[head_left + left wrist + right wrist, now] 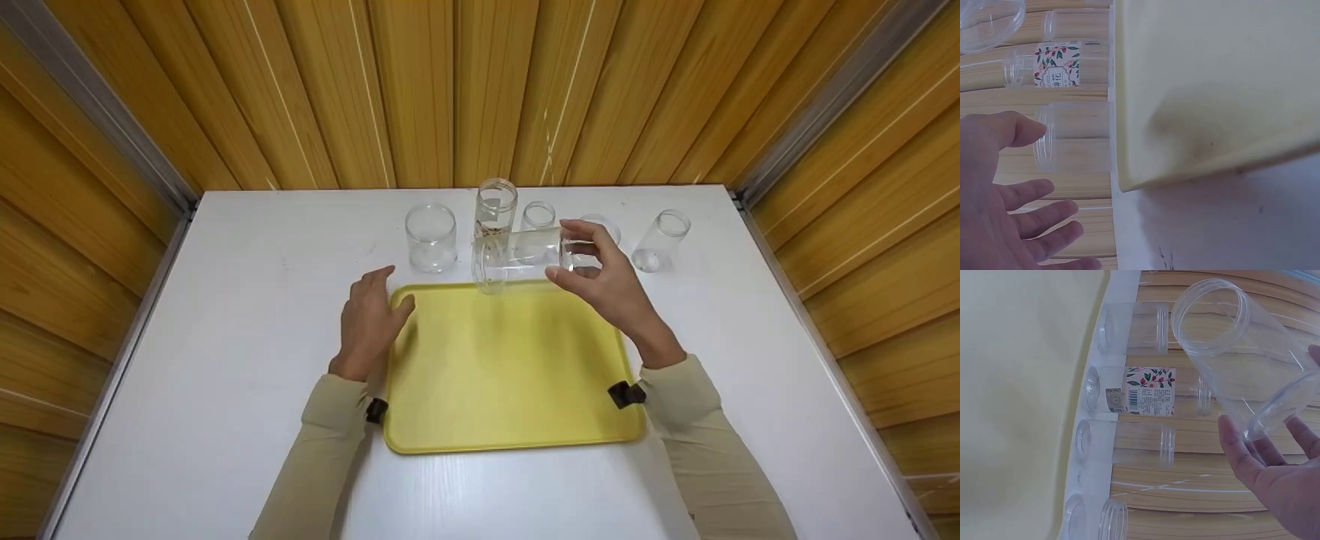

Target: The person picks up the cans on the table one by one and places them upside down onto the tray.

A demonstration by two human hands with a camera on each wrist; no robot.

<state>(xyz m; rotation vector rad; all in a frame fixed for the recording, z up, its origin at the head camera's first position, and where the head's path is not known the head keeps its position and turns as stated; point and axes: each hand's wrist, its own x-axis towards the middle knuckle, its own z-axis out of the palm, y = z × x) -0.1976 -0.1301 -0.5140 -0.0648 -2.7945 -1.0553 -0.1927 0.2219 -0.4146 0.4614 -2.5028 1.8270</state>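
Nearest us on the white tabletop [225,360] lies the yellow tray [510,375], with nothing standing on the part we can see. Left hand [367,319]: beside the tray's far left corner, fingers spread wide, thumb apart, holding nothing. Right hand [615,289]: fingers and thumb curled around the base end of the large clear jar [526,255]. We find this jar lidless, held in the air on its side, its threaded mouth pointing toward the left hand; in the head view it crosses the tray's far edge. Beyond the tray we count 5 other clear vessels. From left to right: the wide jar [433,251]; the tall labelled jar [1057,64], its wrap printed with red berries and leaves; the small jar [538,214]; the short jar [606,225], partly hidden behind the right fingers; and the far-right jar [661,240]. Farthest off stands the wood-patterned wall [420,90]. Step in hand, as we judge it: handling the 1 lifted jar between the row and the tray. The next move, in our judgement, calls for a steady grip at the base, clearance from the neighbours, and perhaps the left fingers supporting the mouth end if the jar is turned.
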